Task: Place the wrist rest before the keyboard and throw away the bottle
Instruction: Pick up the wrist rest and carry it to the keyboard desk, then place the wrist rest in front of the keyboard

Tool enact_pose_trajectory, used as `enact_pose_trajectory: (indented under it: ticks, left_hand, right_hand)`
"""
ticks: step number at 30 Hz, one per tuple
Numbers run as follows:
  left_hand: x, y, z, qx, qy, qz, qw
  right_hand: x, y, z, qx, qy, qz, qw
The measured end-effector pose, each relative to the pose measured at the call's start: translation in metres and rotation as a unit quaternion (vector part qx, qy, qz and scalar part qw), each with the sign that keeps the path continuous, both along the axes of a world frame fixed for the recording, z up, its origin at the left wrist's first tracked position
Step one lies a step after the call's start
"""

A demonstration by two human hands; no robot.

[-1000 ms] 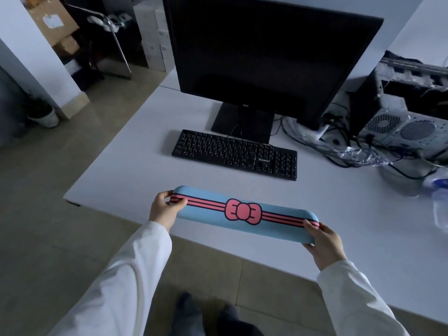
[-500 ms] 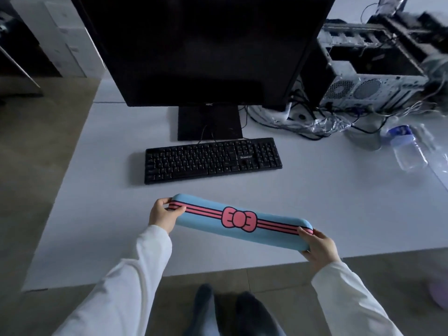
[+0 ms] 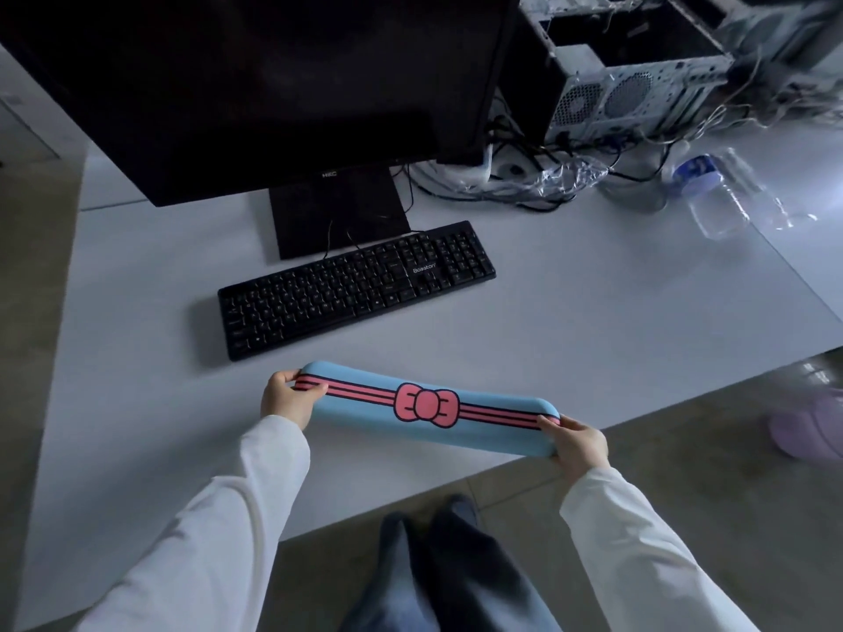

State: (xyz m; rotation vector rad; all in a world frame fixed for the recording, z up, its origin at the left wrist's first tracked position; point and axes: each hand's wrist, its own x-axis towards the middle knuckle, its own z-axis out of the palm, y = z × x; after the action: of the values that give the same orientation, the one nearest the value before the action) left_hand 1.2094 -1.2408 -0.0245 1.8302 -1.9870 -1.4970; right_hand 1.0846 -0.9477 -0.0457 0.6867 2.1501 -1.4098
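I hold a long blue wrist rest with pink stripes and a pink bow, one hand on each end. My left hand grips its left end, my right hand its right end. It hangs just above the white desk, near the front edge and a little short of the black keyboard, which lies slanted below the monitor. A clear plastic bottle with a blue label lies on its side at the desk's right.
A large black monitor on its stand fills the back of the desk. An open computer case and tangled cables sit at the back right. A lilac bin stands on the floor to the right.
The view has swung right and closer to the desk. The wrist rest stays held in both hands, a bit nearer the keyboard. The bottle and the bin have come into view.
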Motion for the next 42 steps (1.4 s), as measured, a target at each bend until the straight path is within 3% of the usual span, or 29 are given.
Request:
enact_pose_trajectory:
  ticks: [10, 19, 26, 31, 35, 42]
  left_hand:
    - [0.004, -0.008, -0.006, -0.007, -0.032, 0.013, 0.999]
    - [0.009, -0.011, -0.007, -0.004, -0.034, 0.035, 0.999]
    - [0.011, -0.010, -0.010, 0.022, -0.052, -0.026, 0.998]
    - [0.011, -0.015, -0.017, 0.070, -0.048, -0.051, 0.995]
    - [0.016, -0.023, -0.018, 0.106, -0.019, 0.007, 0.994]
    - [0.031, -0.025, -0.023, 0.071, 0.016, 0.098, 0.992]
  right_hand:
    - [-0.011, 0.014, -0.008, 0.030, 0.035, 0.020, 0.999]
    - [-0.010, 0.004, -0.010, 0.045, 0.004, -0.012, 0.999]
    - [-0.001, -0.007, -0.013, 0.032, -0.039, -0.018, 0.999]
    - [-0.007, -0.012, -0.009, 0.062, -0.057, 0.031, 0.996]
    - [-0.017, -0.016, -0.004, 0.072, -0.019, 0.052, 0.996]
    - [-0.051, -0.053, 0.017, 0.020, 0.022, 0.105, 0.994]
